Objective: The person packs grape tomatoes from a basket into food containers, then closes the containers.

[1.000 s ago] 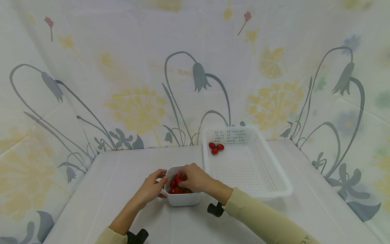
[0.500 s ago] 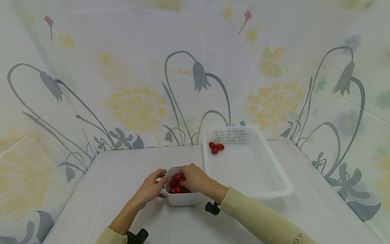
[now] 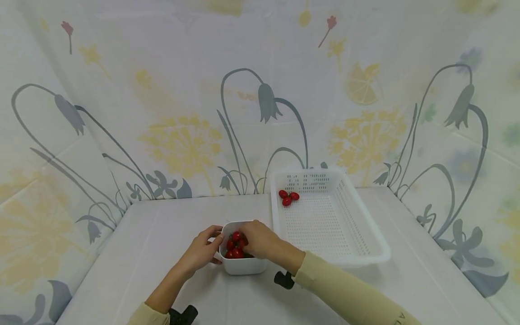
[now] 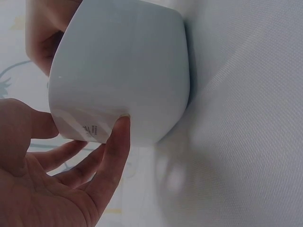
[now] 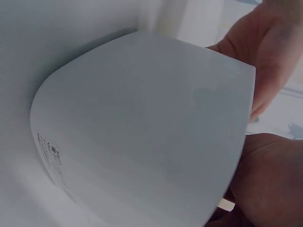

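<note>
A small white container (image 3: pixel 243 267) stands upright on the table, with several red cherry tomatoes (image 3: pixel 237 253) in it. My left hand (image 3: pixel 201 250) holds its left side, thumb at the rim and fingertips against the outer wall; the left wrist view shows this hand (image 4: pixel 61 184) close up. From the right, my right hand (image 3: pixel 260 238) reaches over the rim into the container, among the tomatoes. Its fingertips are hidden there, and I cannot tell whether they pinch a tomato. The right wrist view is mostly filled by the container's outer wall (image 5: pixel 142 118).
Behind and to the right stands a large white perforated basket (image 3: pixel 375 246), with 3 cherry tomatoes (image 3: pixel 287 201) in its far left corner. A white cloth covers the table (image 3: pixel 174 221). A flower-printed curtain (image 3: pixel 187 90) rises behind it.
My right hand has shifted slightly to the right inside the container, so more tomatoes show on its left. The left hand, container and basket have stayed in place.
</note>
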`<state>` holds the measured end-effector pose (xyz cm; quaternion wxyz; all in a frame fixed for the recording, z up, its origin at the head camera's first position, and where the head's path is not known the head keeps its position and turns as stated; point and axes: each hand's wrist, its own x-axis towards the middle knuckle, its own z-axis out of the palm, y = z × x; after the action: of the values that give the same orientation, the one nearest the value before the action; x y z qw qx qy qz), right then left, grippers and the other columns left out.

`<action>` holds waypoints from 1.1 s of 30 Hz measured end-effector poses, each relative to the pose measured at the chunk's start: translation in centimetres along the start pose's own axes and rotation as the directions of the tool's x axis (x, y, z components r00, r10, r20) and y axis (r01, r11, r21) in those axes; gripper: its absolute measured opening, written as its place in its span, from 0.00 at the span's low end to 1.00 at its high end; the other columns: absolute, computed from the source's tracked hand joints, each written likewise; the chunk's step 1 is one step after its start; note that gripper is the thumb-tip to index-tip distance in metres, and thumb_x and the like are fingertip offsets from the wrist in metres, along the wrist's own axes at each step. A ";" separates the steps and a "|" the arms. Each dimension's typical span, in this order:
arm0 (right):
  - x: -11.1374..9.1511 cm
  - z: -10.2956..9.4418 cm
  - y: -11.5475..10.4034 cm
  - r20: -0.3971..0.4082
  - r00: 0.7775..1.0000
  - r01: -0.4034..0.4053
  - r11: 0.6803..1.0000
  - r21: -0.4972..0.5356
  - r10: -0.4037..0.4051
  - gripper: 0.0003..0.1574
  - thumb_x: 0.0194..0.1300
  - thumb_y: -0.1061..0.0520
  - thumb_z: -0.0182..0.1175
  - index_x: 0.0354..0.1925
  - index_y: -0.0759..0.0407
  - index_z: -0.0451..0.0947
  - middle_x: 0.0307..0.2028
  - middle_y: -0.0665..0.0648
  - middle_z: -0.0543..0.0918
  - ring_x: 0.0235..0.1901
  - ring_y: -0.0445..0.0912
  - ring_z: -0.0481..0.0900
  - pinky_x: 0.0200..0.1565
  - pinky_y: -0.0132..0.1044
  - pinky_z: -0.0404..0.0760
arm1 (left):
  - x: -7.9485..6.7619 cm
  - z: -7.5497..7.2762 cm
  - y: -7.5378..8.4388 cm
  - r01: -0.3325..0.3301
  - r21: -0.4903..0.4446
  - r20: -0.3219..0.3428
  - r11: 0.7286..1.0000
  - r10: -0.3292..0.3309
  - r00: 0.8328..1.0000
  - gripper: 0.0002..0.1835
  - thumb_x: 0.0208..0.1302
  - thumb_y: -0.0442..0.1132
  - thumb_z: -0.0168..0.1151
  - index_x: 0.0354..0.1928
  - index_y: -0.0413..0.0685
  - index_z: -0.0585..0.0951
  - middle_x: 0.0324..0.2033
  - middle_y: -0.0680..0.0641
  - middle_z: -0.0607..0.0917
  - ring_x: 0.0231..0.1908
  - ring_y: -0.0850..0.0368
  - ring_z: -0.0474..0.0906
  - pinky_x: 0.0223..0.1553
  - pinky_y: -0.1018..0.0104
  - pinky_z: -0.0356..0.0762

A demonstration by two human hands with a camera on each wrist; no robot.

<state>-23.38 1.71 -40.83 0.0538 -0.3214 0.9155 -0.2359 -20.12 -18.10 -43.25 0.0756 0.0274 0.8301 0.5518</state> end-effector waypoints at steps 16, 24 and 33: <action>-2.4 -5.6 -0.3 0.070 0.997 -0.019 0.999 -0.045 0.022 0.21 0.67 0.54 0.68 0.56 0.60 0.82 0.50 0.57 0.84 0.48 0.49 0.80 0.46 0.45 0.87 | 0.1 0.0 -0.1 0.004 0.002 -0.007 1.000 -0.004 1.000 0.17 0.78 0.37 0.52 0.63 0.40 0.75 0.60 0.36 0.79 0.38 0.50 0.82 0.32 0.55 0.89; -2.5 -8.9 2.6 0.028 0.999 0.025 0.999 -0.025 -0.024 0.20 0.68 0.55 0.68 0.55 0.61 0.81 0.49 0.58 0.85 0.48 0.53 0.83 0.50 0.45 0.84 | 0.0 -0.1 0.2 0.013 0.021 -0.005 1.000 -0.013 1.000 0.17 0.78 0.38 0.52 0.64 0.42 0.76 0.60 0.37 0.79 0.41 0.48 0.82 0.32 0.56 0.89; -1.1 -10.5 7.3 -0.065 0.996 -0.058 0.998 -0.023 0.056 0.15 0.68 0.55 0.66 0.44 0.67 0.82 0.38 0.61 0.85 0.38 0.51 0.81 0.43 0.45 0.83 | 0.0 0.0 0.2 0.014 0.015 -0.003 1.000 -0.014 1.000 0.17 0.78 0.38 0.52 0.64 0.41 0.76 0.60 0.36 0.79 0.41 0.47 0.82 0.32 0.56 0.89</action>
<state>-29.26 11.54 -34.99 0.0271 -0.2882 0.9284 -0.2331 -20.14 -18.06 -43.04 0.0780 0.0211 0.8344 0.5451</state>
